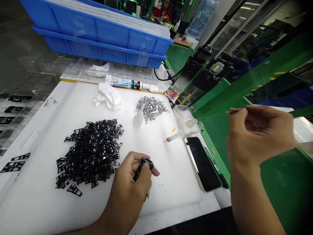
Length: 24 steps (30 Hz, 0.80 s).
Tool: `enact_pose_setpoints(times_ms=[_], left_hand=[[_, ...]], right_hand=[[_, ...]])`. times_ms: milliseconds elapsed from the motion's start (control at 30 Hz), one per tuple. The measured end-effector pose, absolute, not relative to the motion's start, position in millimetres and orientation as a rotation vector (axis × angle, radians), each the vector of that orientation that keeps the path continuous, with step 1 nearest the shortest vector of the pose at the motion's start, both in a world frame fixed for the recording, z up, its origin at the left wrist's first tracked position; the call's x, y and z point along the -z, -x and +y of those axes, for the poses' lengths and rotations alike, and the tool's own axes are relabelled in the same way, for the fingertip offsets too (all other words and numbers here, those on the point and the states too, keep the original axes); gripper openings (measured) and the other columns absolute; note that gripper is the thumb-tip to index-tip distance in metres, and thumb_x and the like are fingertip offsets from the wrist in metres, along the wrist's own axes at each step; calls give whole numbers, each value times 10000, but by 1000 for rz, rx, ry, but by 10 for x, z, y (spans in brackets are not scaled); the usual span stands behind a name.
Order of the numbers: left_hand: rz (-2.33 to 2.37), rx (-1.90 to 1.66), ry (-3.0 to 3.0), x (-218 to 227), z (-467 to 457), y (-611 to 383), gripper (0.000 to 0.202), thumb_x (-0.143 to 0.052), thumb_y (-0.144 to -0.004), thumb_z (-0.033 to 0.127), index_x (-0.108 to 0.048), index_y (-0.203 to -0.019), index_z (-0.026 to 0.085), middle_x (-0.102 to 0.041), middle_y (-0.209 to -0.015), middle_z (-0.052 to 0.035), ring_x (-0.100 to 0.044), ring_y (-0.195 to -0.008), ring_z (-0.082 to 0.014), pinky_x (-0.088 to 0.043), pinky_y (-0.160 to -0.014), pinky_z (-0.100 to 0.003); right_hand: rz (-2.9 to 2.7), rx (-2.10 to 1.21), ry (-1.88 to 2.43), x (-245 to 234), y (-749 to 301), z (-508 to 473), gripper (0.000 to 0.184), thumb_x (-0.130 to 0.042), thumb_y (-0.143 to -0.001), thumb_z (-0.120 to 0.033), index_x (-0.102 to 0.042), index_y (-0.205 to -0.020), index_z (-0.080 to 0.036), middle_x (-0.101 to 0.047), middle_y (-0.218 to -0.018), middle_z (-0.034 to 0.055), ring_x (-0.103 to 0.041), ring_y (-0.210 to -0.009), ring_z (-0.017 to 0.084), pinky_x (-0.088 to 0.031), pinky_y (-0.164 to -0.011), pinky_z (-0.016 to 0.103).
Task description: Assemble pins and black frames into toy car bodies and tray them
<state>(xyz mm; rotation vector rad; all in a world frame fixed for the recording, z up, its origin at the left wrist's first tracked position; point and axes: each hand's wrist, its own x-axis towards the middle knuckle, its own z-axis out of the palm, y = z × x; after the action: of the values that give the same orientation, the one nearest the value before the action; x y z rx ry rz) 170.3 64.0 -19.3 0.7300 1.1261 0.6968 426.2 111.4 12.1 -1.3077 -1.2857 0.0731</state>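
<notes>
My left hand (133, 184) is closed around a small glossy black part (142, 165), pinched between thumb and fingers above the white work mat (171, 182). Fingers cover much of that part, so its full shape is hidden. To the left lies a heap of small black frame-like plastic pieces (91, 153). Raised at the right, over the green machine frame, my right hand (259, 130) has its thumb and fingertips pressed together. Whatever sits in that pinch is too small to name. A pile of small silvery metal pieces (152, 108) rests farther back on the mat.
Along the back are a blue bin (105, 36), a glue tube (123, 82) and a crumpled tissue (109, 96). A small translucent bottle (138, 119), a syringe (174, 136), a clear tray (184, 114) and a phone (203, 164) lie mid-mat and right. A person sits far behind.
</notes>
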Motion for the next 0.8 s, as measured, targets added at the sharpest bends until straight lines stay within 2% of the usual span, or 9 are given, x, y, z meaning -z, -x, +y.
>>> enact_pose_setpoints(times_ms=[100,200,267,333,400,500,667,733,800], left_hand=[[1110,-699,-729,196,636,-1709,203,-527,-949,391,-488,-993,196,-652,-765,-2,-378,-469,-63,-294,-382,-185],[1119,-717,-736,190,638,-1705,183,-523,-949,375,-458,-989,209,-656,-778,5,-407,-468,-70,-314,-384,-194],[1116,-722,-741,184,644,-1700,172,-523,-948,365,-446,-977,214,-654,-779,11,-415,-467,-70,-309,-382,-193],[1104,-720,-739,179,651,-1697,165,-523,-948,359,-444,-955,214,-644,-766,16,-408,-463,-69,-293,-375,-192],[1091,-719,-736,173,658,-1697,160,-522,-949,352,-444,-938,213,-636,-763,19,-401,-461,-67,-289,-374,-193],[1075,-730,-727,161,663,-1699,154,-523,-952,347,-445,-945,214,-633,-779,20,-408,-469,-65,-295,-382,-191],[1014,-749,-633,176,665,-1691,149,-525,-956,336,-449,-940,210,-641,-774,9,-383,-462,-61,-256,-370,-176],[939,-775,-588,197,676,-1682,135,-523,-961,322,-481,-958,193,-668,-819,-21,-426,-488,-68,-297,-387,-186],[822,-801,-494,213,696,-1677,148,-512,-969,292,-539,-1025,158,-700,-932,-83,-532,-586,-95,-403,-460,-214]], right_hand=[[-1188,195,1438,29,-4396,1270,195,-698,-874,-287,-667,-1067,-285,-676,-975,15,-641,-965,249,-485,-969,448],[-1253,131,1579,113,-4432,1288,151,-779,-790,-301,-738,-929,-261,-706,-847,24,-666,-812,226,-525,-895,415],[-1255,102,1624,118,-4353,1194,164,-765,-808,-323,-762,-948,-236,-723,-904,46,-671,-881,234,-499,-977,429],[-1220,46,1615,106,-4182,1042,265,-681,-889,-341,-724,-1122,-222,-708,-1065,72,-657,-1025,235,-464,-1053,447],[-1235,-228,1594,102,-3966,895,371,-703,-876,-344,-667,-1223,-220,-692,-1139,84,-666,-1053,228,-519,-1006,431],[-1281,-776,1547,135,-3698,794,464,-846,-727,-317,-704,-1152,-198,-704,-1137,109,-687,-1043,258,-588,-910,406],[-1085,-873,1375,64,-3553,847,175,-720,-865,-352,-694,-986,-228,-670,-1209,73,-657,-1115,270,-592,-884,462],[-982,-841,1248,-102,-3510,872,120,-702,-870,-303,-676,-963,-232,-677,-1100,45,-683,-1000,219,-599,-853,413],[-903,-929,1116,-307,-3434,906,115,-705,-838,-240,-682,-947,-211,-623,-870,24,-639,-761,139,-589,-740,311]])
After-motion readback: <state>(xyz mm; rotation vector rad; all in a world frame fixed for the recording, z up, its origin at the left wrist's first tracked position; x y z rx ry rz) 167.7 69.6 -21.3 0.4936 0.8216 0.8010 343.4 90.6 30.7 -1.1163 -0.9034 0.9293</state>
